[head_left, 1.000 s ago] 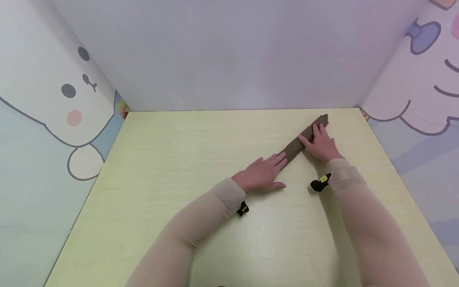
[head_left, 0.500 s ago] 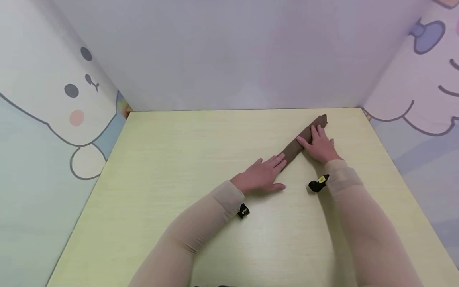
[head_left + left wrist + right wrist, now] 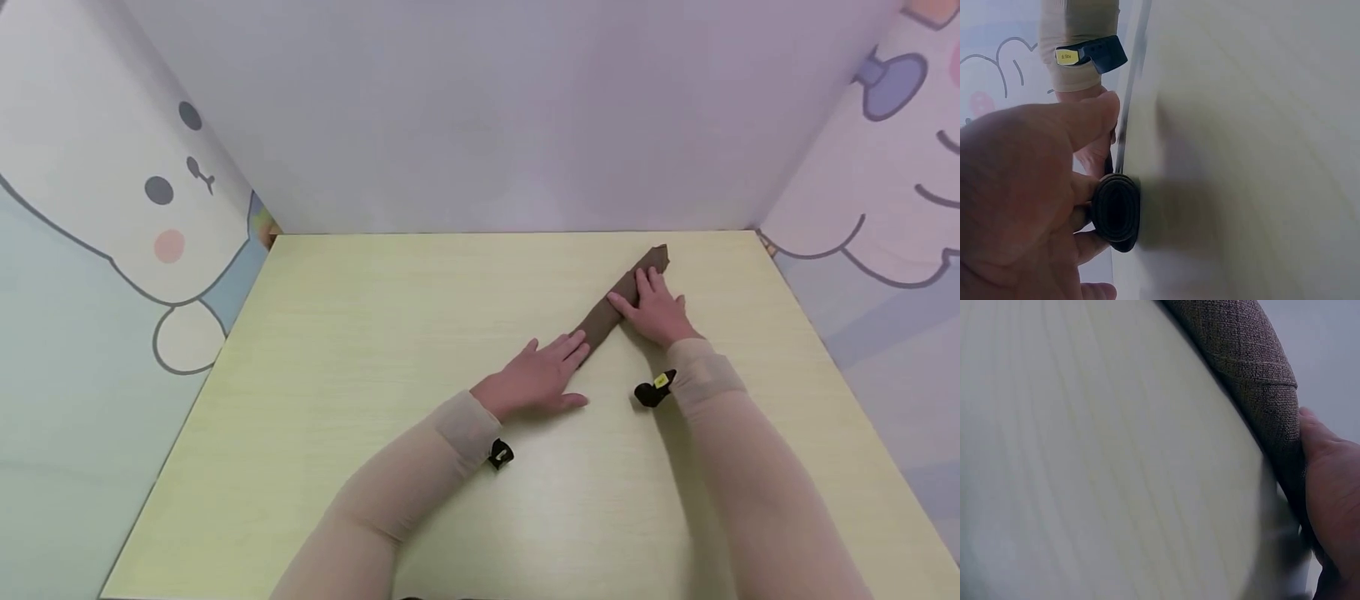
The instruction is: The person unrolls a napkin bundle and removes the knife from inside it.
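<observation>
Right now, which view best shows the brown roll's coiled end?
Left wrist: it looks into the coiled end, showing its layers. In the head view, the left hand lies over that end of the brown roll; the right wrist view shows only its woven side.

Over the last 1 second the brown fabric roll point(image 3: 598, 322) has shifted across the counter point(image 3: 390, 317), leftward and a little nearer the person, leaving its far tip farther from the counter's right edge. The left grip point(image 3: 532, 378) and right grip point(image 3: 656, 312) have travelled the same way with it. Most of this shift falls within the last 0.5 seconds.
</observation>
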Demonstrator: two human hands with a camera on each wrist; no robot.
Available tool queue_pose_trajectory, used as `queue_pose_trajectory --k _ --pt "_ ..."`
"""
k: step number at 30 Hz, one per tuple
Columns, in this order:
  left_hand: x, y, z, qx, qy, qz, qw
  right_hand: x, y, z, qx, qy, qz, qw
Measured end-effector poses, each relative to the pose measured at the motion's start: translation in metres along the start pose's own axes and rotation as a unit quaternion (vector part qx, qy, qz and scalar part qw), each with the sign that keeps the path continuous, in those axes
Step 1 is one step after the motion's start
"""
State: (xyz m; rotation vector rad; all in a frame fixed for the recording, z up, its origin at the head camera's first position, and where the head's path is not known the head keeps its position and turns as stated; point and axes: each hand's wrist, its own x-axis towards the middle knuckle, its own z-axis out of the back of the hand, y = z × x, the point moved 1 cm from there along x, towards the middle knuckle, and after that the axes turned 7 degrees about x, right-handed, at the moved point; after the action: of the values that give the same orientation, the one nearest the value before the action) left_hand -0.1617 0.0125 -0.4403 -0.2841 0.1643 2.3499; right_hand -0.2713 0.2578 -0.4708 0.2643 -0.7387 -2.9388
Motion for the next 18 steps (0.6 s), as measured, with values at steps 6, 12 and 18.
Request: queue_pose_trajectory --k 6,12,18 --pt "-0.008 0.001 -0.004 0.002 -0.004 0.005 1.0000 0.000 0.004 -0.006 -0.002 0.001 0.000 1.0000" --pt "-0.013 0.002 -0.008 0.015 -0.009 0.009 0.9998 0.002 0.010 -0.011 -0.003 -0.002 0.002 1.0000" --pt "-0.022 0.005 -0.008 0.027 -0.006 0.020 0.9994 0.003 0.021 -0.014 0.000 -0.001 0.011 0.9999"
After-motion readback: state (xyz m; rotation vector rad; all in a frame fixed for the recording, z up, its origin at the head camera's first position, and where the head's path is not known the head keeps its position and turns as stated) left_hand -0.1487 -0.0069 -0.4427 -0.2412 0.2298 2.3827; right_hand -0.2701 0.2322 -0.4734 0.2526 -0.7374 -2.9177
